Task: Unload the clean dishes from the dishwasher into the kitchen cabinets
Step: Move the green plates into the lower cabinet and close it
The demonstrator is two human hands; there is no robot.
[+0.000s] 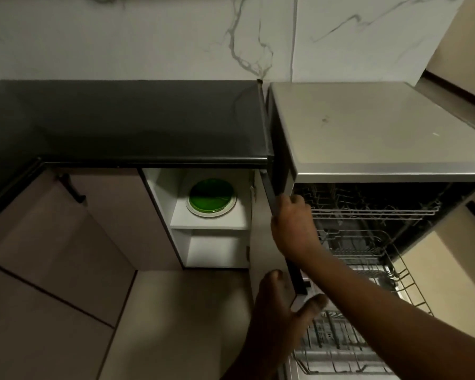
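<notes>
Head view: we are looking down at a white open cabinet (203, 242) under a black stone countertop (126, 119). A green round plate (212, 198) is sitting on its upper shelf, at ten o'clock from our hands. Our right hand (295, 226) is gripping the cabinet door's dark edge (270, 196). Our left hand (281, 311) is resting relaxed, fingers spread, against that door lower down. At three o'clock, a steel dishwasher (381, 127) is standing open, its wire racks (368, 242) pulled out.

No legible text, labels, brands or nos. anywhere.
</notes>
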